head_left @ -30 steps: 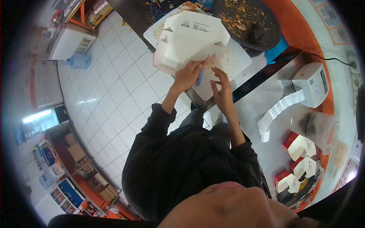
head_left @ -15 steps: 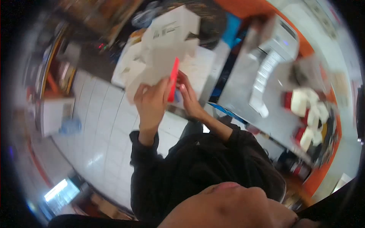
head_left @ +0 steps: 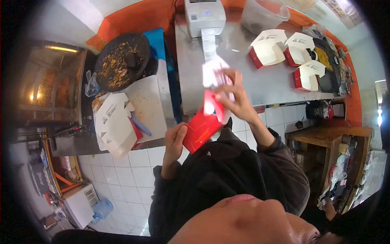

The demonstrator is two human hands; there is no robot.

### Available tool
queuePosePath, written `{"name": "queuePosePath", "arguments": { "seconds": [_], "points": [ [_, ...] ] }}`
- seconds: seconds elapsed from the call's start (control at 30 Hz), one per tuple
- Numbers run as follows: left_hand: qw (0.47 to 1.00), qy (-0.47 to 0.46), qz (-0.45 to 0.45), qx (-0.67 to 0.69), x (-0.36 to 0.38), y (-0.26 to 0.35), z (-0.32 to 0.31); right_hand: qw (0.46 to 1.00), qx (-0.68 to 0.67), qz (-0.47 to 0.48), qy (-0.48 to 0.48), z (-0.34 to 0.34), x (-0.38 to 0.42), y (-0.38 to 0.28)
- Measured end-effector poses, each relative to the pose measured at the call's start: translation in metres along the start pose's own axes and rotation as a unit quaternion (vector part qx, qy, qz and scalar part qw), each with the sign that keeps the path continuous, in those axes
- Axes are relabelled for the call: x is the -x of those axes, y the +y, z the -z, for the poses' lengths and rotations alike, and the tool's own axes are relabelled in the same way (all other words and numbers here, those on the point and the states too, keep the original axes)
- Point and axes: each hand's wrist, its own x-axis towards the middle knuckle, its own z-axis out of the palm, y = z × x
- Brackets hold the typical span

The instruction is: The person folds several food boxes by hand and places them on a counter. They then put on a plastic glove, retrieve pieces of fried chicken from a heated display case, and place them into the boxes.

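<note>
A red takeaway box (head_left: 201, 132) with a white inside slants in front of my body, partly folded. My left hand (head_left: 175, 142) grips its lower left end, thumb on the red face. At the upper end, my right hand (head_left: 235, 95) has its fingers closed on a flap. The white lid part (head_left: 213, 72) stands up beyond the right fingers, bright with glare. To the left, white-and-red flat cartons (head_left: 115, 122) lie at the counter edge beside a blue-handled tool (head_left: 141, 124).
A label printer (head_left: 205, 18) with a long paper strip (head_left: 209, 44) stands on the steel table (head_left: 189, 77). Several open red-and-white boxes (head_left: 268, 53) sit to the right, near a plastic tub (head_left: 264, 16). A round dark pan (head_left: 122, 61) holds crumbs.
My view has swung from the cartons toward the steel table. The red box, edge-on before, now shows its broad face. My hands have moved farther apart on it.
</note>
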Motion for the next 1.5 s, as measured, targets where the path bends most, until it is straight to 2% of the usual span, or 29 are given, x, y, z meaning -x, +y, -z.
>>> {"name": "queuePosePath", "arguments": {
  "seconds": [0.03,0.1,0.13,0.2,0.23,0.3,0.37,0.47,0.6,0.63,0.67,0.7,0.73,0.77,0.83,0.87,0.9,0.97,1.03,1.13,1.17,1.2,1.27,1.3,1.33,1.37,1.43,1.47,1.5],
  "points": [
    [1.000,0.000,-0.003,0.000,-0.001,-0.024,-0.015,1.000,0.001,0.002,0.000,0.011,0.010,-0.001],
    [0.987,-0.002,-0.063,-0.149,0.005,-0.072,-0.055,0.987,0.040,0.054,-0.149,0.024,0.036,-0.009],
    [0.987,0.004,-0.057,-0.152,0.008,-0.080,-0.066,0.986,0.032,0.054,-0.154,0.026,0.048,-0.011],
    [0.985,-0.122,0.094,-0.076,0.014,-0.083,-0.085,0.987,0.053,0.003,-0.154,0.031,0.070,-0.012],
    [0.985,-0.115,0.101,-0.075,0.013,-0.083,-0.094,0.986,0.046,0.003,-0.160,0.038,0.073,-0.010],
    [0.989,-0.053,0.122,-0.070,0.003,-0.065,-0.108,0.992,0.121,-0.030,-0.037,0.054,0.076,-0.005],
    [0.991,-0.042,0.127,0.018,0.003,-0.093,-0.120,0.983,0.171,-0.007,-0.067,0.061,0.077,-0.001],
    [0.994,0.045,0.025,-0.099,-0.001,-0.077,-0.152,0.951,0.072,0.042,-0.296,0.060,0.086,0.002],
    [0.955,0.063,0.146,0.249,0.000,-0.047,-0.170,0.953,0.009,-0.025,-0.301,0.083,0.084,0.002],
    [0.955,0.068,0.145,0.249,0.001,-0.040,-0.168,0.952,0.006,-0.023,-0.304,0.084,0.087,0.002],
    [0.998,-0.003,0.015,0.059,0.000,-0.033,-0.162,0.976,-0.019,-0.026,-0.214,0.084,0.093,0.001],
    [0.981,-0.074,-0.114,-0.136,-0.003,-0.031,-0.158,0.991,-0.045,-0.029,-0.122,0.084,0.098,0.000],
    [0.954,-0.014,-0.218,-0.207,-0.009,-0.034,-0.162,0.998,0.022,0.027,-0.048,0.080,0.108,0.007],
    [0.954,-0.010,-0.215,-0.207,-0.011,-0.045,-0.169,0.998,0.019,0.027,-0.052,0.073,0.110,0.007],
    [0.954,0.008,-0.228,-0.194,-0.016,-0.072,-0.182,0.955,-0.183,-0.186,0.141,0.058,0.110,0.003],
    [0.824,0.008,-0.392,-0.409,-0.030,-0.011,-0.178,0.928,-0.245,-0.275,0.055,0.070,0.108,0.005],
    [0.860,-0.051,-0.321,-0.394,-0.029,0.001,-0.178,0.935,-0.252,-0.249,0.029,0.075,0.107,0.014],
    [0.844,-0.110,-0.379,-0.363,-0.042,-0.013,-0.160,0.964,-0.181,-0.191,0.040,0.084,0.106,0.021],
    [0.842,0.093,-0.260,-0.464,-0.050,0.010,-0.141,0.966,-0.149,-0.211,0.029,0.107,0.131,0.049],
    [0.828,0.177,-0.169,-0.504,-0.058,0.001,-0.100,0.950,-0.198,-0.240,-0.004,0.136,0.143,0.063],
    [0.967,0.081,-0.033,-0.241,-0.054,-0.018,-0.094,0.931,-0.274,-0.241,-0.027,0.144,0.139,0.059],
    [0.993,-0.023,0.105,0.051,-0.052,-0.040,-0.091,0.909,-0.335,-0.244,-0.026,0.143,0.118,0.029],
    [0.916,-0.138,0.282,0.251,-0.036,-0.089,-0.097,0.923,-0.327,-0.199,-0.029,0.139,0.135,0.066],
    [0.925,-0.200,0.259,0.194,-0.032,-0.107,-0.105,0.935,-0.317,-0.156,-0.032,0.138,0.141,0.079],
    [0.945,-0.145,0.270,0.116,-0.031,0.015,-0.129,0.914,-0.318,-0.226,0.107,0.130,0.133,0.055],
    [0.944,-0.147,0.273,0.115,-0.036,0.001,-0.135,0.885,-0.251,-0.303,0.249,0.122,0.135,0.042],
    [0.932,-0.120,0.306,0.153,-0.047,-0.038,-0.141,0.898,0.047,-0.122,0.421,0.110,0.134,0.052],
    [0.942,-0.103,0.301,0.108,-0.051,-0.035,-0.145,0.897,0.047,-0.124,0.422,0.106,0.143,0.057],
    [0.942,-0.105,0.301,0.107,-0.052,-0.041,-0.150,0.895,0.171,-0.027,0.411,0.102,0.154,0.060]
  ]
}}
